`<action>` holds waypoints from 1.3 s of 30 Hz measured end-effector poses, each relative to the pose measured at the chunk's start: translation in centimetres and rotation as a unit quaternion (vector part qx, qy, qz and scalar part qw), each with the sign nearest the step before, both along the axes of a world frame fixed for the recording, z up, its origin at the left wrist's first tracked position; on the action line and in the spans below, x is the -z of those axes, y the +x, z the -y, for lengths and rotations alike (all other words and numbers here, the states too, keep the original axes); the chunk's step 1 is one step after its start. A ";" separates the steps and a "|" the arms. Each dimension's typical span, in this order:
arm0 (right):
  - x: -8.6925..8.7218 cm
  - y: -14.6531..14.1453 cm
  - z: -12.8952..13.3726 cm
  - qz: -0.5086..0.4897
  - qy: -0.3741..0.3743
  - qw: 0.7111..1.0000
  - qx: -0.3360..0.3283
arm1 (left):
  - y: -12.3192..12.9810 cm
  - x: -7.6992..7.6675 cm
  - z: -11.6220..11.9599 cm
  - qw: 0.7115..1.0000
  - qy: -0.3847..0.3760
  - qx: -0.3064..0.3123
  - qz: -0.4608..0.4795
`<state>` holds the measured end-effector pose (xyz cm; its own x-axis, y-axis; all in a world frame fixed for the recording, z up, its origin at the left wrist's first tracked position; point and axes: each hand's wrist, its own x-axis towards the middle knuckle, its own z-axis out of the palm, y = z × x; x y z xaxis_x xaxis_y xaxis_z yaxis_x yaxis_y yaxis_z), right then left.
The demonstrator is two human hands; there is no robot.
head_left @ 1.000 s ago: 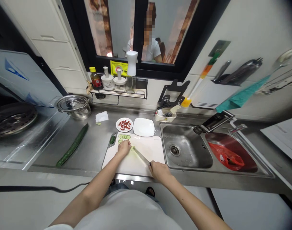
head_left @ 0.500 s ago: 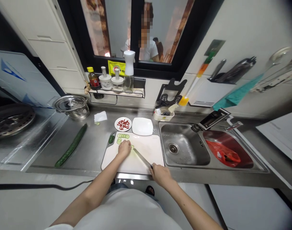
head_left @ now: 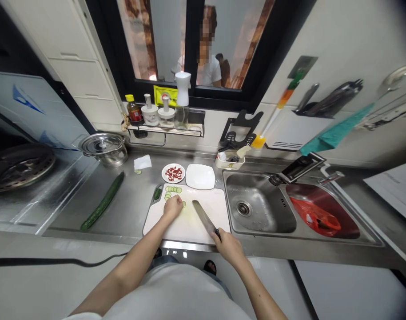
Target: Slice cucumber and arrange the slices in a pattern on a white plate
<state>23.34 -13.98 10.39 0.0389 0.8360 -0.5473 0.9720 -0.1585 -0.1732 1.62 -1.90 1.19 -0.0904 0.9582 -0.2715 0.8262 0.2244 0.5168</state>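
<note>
On the white cutting board (head_left: 203, 226), my left hand (head_left: 173, 207) is closed, its curled fingers around a piece of cucumber (head_left: 184, 204); only a pale green edge shows past the fingertips. My right hand (head_left: 228, 244) grips the black handle of a kitchen knife (head_left: 203, 216). The blade points up and left over the board, apart from the cucumber piece. Several cucumber slices (head_left: 173, 190) lie beyond my left hand. A dark green cucumber end (head_left: 157, 193) rests at the board's upper left corner. Left of the board lies a whole cucumber (head_left: 103, 202).
Behind the board stand a small plate of chopped red pieces (head_left: 173, 180) and a white square plate (head_left: 200, 177). A double sink (head_left: 261, 231) is on the right, with a red bag (head_left: 314, 218) in it. A lidded pot (head_left: 105, 153) stands back left, near the seasoning rack (head_left: 166, 129).
The knife has moved right, away from the cucumber piece and my left fingers, and its blade has turned more upright. My left hand's fingers have curled in more. The whole view has shifted slightly.
</note>
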 end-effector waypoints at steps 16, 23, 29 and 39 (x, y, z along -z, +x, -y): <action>0.8 0.1 -0.6 -0.002 0.004 1.000 0.001 | -5.4 0.6 0.4 0.994 0.051 -0.090 -0.026; 0.9 0.1 -0.7 -0.007 0.007 1.000 0.004 | -5.7 1.0 0.6 0.993 0.066 -0.081 -0.054; 0.9 0.0 -0.8 -0.005 0.007 1.000 0.000 | -5.9 1.0 0.9 0.992 0.074 -0.073 -0.068; 0.9 -0.1 -0.9 -0.007 0.011 1.000 0.002 | -3.7 0.3 -1.4 0.994 0.096 -0.019 -0.051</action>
<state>23.22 -13.05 9.47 0.0359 0.8476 -0.5294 0.9689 -0.1594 -0.1894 -2.05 -0.52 0.87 -0.1452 0.9869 -0.0708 0.8692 0.1614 0.4674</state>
